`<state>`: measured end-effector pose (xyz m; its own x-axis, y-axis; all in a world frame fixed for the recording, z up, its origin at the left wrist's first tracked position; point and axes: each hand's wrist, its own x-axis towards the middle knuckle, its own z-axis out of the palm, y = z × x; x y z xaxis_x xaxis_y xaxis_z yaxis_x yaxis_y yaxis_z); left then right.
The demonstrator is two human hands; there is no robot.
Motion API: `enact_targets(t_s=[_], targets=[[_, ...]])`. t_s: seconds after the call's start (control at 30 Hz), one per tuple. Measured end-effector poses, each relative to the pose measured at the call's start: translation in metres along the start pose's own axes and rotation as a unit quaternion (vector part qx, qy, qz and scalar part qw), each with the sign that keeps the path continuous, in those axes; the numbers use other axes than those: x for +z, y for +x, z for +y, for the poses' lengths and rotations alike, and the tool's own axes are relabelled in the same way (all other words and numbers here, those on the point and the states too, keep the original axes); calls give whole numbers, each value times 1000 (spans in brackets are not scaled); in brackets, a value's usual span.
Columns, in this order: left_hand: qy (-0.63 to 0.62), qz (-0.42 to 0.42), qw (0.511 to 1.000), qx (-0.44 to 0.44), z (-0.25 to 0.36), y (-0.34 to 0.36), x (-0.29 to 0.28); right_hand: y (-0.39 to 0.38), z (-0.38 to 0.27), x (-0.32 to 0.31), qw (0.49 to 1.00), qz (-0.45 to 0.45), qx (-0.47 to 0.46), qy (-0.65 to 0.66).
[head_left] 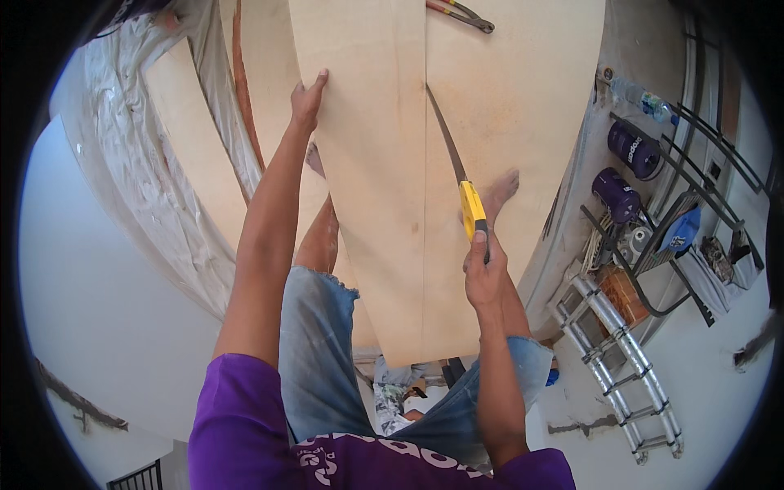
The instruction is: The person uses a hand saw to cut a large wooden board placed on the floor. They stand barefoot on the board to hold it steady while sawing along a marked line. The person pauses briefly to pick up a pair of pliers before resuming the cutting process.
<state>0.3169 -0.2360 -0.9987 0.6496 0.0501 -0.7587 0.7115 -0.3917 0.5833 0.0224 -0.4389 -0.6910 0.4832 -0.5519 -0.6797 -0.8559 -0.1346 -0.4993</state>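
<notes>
My left hand [307,102] grips the left edge of a long pale plywood sheet [371,180], thumb on top, with its other fingers mostly hidden. My right hand [487,273] is closed round the yellow and black handle of a handsaw [471,208]. The saw's narrow blade points away from me, its tip at a straight line that runs lengthwise down the plywood. Beyond the tip this line looks darker. My bare right foot [502,189] rests on the sheet, right of the saw.
Red-handled pincers [469,16] lie on the plywood's far part. Plastic sheeting [122,106] and a loose wood strip [196,122] are on the left. At right stand purple buckets [616,194], a dark metal-framed chair [665,233] and a folded aluminium ladder [625,367]. Another person [400,400] shows below.
</notes>
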Motion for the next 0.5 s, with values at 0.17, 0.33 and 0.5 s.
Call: enact_targets(t_s=[0.17, 0.33, 0.5], targets=[[-30, -76, 997, -8, 17, -7, 8, 74, -28, 22, 995, 6, -27, -93], [-22, -31, 999, 0, -5, 4, -6, 31, -22, 9, 999, -24, 47, 10], [-32, -107, 994, 7, 23, -14, 7, 35, 5, 16, 999, 9, 4, 39]])
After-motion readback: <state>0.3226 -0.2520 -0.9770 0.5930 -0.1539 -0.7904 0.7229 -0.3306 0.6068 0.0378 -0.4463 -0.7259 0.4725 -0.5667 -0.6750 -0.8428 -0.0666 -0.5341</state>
